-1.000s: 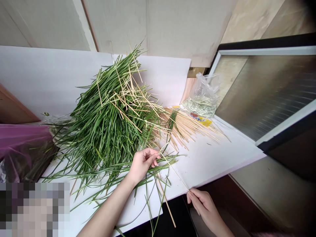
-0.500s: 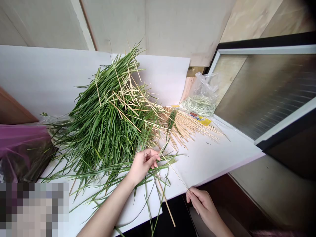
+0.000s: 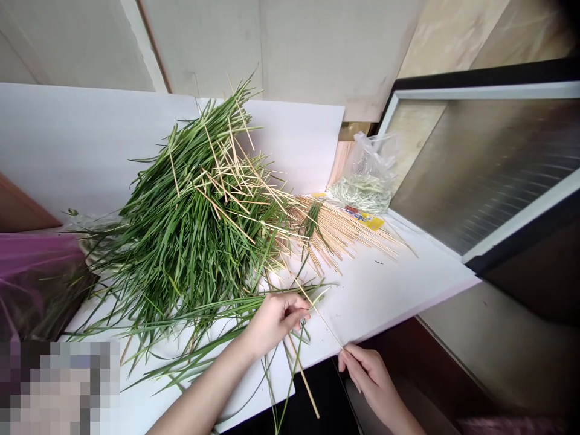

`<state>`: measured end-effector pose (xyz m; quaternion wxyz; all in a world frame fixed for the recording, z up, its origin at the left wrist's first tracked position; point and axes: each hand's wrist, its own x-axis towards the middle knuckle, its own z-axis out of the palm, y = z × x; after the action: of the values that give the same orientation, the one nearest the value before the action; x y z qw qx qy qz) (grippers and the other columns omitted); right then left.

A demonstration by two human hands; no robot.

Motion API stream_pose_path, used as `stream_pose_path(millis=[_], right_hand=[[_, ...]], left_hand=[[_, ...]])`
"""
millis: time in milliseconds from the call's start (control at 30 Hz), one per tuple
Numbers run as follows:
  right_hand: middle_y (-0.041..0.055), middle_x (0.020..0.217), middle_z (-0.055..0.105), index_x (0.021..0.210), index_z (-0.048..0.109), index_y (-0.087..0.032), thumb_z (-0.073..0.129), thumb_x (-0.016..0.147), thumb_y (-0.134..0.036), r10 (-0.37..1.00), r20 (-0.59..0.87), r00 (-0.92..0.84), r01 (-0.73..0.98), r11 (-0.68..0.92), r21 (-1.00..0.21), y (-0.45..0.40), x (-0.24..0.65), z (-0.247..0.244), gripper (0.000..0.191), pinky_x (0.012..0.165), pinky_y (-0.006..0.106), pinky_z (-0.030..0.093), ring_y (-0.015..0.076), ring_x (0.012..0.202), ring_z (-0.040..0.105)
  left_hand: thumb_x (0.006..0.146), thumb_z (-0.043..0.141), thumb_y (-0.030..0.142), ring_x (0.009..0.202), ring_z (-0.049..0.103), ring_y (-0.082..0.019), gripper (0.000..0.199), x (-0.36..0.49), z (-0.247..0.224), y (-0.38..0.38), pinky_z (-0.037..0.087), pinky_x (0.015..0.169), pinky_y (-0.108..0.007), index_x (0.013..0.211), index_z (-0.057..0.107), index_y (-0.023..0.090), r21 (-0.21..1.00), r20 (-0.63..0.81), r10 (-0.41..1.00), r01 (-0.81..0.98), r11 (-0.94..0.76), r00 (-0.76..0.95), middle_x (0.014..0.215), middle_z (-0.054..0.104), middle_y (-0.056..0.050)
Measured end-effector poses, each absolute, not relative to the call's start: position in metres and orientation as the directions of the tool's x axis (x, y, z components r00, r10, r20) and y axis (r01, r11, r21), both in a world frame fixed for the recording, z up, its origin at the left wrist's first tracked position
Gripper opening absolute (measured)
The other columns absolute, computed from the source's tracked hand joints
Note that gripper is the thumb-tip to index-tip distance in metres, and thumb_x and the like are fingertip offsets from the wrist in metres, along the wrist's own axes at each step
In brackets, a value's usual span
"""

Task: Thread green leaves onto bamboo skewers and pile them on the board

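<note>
The left hand is half curled, fingers bent over a few long green blades that run out from the heap toward the front of the white desk, and it seems to have hold of them, though how tight cannot be told. The right hand is nearly closed, thumb and fingertips pinching the lower end of a thin bamboo skewer near the desk's front edge. The skewer slants up and back, passing just beside the left hand's fingertips toward the heap. The large heap of green leaves lies left of centre on the desk, with many skewers stuck through and lying across it. A fan of loose skewers spreads from its right side over a yellow packet. Another skewer hangs past the front edge. A clear plastic bag of pale green pieces sits at the back right corner, and a purple plastic bag sits at the left edge.
</note>
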<state>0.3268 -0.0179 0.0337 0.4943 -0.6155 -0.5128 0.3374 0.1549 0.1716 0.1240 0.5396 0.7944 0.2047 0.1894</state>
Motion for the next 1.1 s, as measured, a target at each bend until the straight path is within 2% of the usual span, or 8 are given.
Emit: stream_pose_path(millis=[133, 267, 400, 500, 667, 867, 1000, 1100], right_hand=[[-0.0072, 0.051, 0.032, 0.072, 0.054, -0.02, 0.041, 0.107, -0.053, 0.964, 0.089, 0.25, 0.296, 0.011, -0.955, -0.018, 0.327, 0.034, 0.05, 0.048, 0.027, 0.022, 0.0119, 0.044, 0.031], [-0.0071, 0.049, 0.031, 0.07, 0.051, -0.021, 0.04, 0.107, -0.054, 0.963, 0.088, 0.256, 0.31, 0.004, -0.951, -0.018, 0.327, 0.033, 0.051, 0.046, 0.027, 0.021, 0.0118, 0.042, 0.029], [-0.007, 0.049, 0.031, 0.069, 0.049, -0.021, 0.04, 0.107, -0.054, 0.966, 0.079, 0.246, 0.298, 0.002, -0.954, -0.019, 0.327, 0.033, 0.051, 0.047, 0.028, 0.02, 0.012, 0.042, 0.028], [-0.0068, 0.051, 0.032, 0.069, 0.048, -0.021, 0.04, 0.106, -0.056, 0.969, 0.06, 0.239, 0.28, -0.009, -0.96, -0.019, 0.328, 0.034, 0.052, 0.048, 0.028, 0.02, 0.0124, 0.044, 0.029], [-0.0069, 0.052, 0.032, 0.069, 0.047, -0.021, 0.041, 0.106, -0.058, 0.977, 0.012, 0.215, 0.253, -0.043, -0.967, -0.02, 0.332, 0.038, 0.052, 0.05, 0.028, 0.022, 0.0127, 0.046, 0.029], [-0.007, 0.052, 0.031, 0.069, 0.047, -0.021, 0.04, 0.105, -0.062, 0.979, -0.05, 0.195, 0.272, -0.103, -0.957, -0.031, 0.337, 0.033, 0.055, 0.049, 0.027, 0.021, 0.013, 0.046, 0.029], [-0.0077, 0.049, 0.031, 0.068, 0.048, -0.021, 0.039, 0.105, -0.062, 0.972, -0.046, 0.23, 0.221, -0.099, -0.97, -0.037, 0.334, 0.018, 0.056, 0.049, 0.027, 0.023, 0.0126, 0.044, 0.028], [-0.0077, 0.05, 0.031, 0.068, 0.049, -0.021, 0.041, 0.105, -0.06, 0.969, -0.02, 0.244, 0.211, -0.074, -0.975, -0.036, 0.33, 0.011, 0.055, 0.048, 0.026, 0.023, 0.0124, 0.044, 0.03]], left_hand=[[0.095, 0.061, 0.035, 0.077, 0.069, -0.018, 0.022, 0.149, 0.138, 0.181, 0.05, 0.071, -0.028, 0.096, 0.075, 0.018, 0.86, 0.17, 0.494, 0.116, -0.497, 0.853, 0.09, 0.076, -0.005], [0.099, 0.055, 0.033, 0.092, 0.066, -0.023, 0.023, 0.14, 0.144, 0.197, 0.049, 0.087, -0.035, 0.098, 0.074, 0.02, 0.703, 0.303, 0.566, 0.221, -0.676, 0.767, 0.098, 0.075, -0.007], [0.087, 0.071, 0.025, 0.101, 0.061, -0.029, 0.013, 0.137, 0.137, 0.203, 0.044, 0.093, -0.042, 0.1, 0.073, 0.022, 0.444, 0.262, 0.557, 0.414, -0.795, 0.788, 0.106, 0.073, -0.007], [0.082, 0.075, 0.021, 0.096, 0.06, -0.028, 0.011, 0.14, 0.133, 0.201, 0.043, 0.087, -0.04, 0.092, 0.071, 0.021, 0.373, 0.216, 0.576, 0.479, -0.795, 0.788, 0.098, 0.073, -0.006], [0.079, 0.076, 0.017, 0.084, 0.06, -0.024, 0.013, 0.141, 0.135, 0.198, 0.041, 0.081, -0.034, 0.081, 0.065, 0.022, 0.449, 0.193, 0.631, 0.504, -0.738, 0.752, 0.082, 0.069, -0.001], [0.079, 0.078, 0.029, 0.065, 0.055, -0.018, 0.019, 0.138, 0.133, 0.201, 0.036, 0.062, -0.027, 0.074, 0.06, 0.022, 0.669, 0.173, 0.726, 0.461, -0.583, 0.666, 0.07, 0.064, 0.002], [0.078, 0.075, 0.032, 0.06, 0.056, -0.016, 0.015, 0.136, 0.13, 0.206, 0.038, 0.057, -0.025, 0.082, 0.064, 0.022, 0.829, 0.111, 0.746, 0.352, -0.434, 0.657, 0.07, 0.068, 0.002], [0.076, 0.073, 0.028, 0.06, 0.059, -0.015, 0.018, 0.132, 0.132, 0.213, 0.042, 0.057, -0.024, 0.091, 0.067, 0.02, 0.897, 0.041, 0.727, 0.296, -0.329, 0.685, 0.071, 0.069, 0.0]])
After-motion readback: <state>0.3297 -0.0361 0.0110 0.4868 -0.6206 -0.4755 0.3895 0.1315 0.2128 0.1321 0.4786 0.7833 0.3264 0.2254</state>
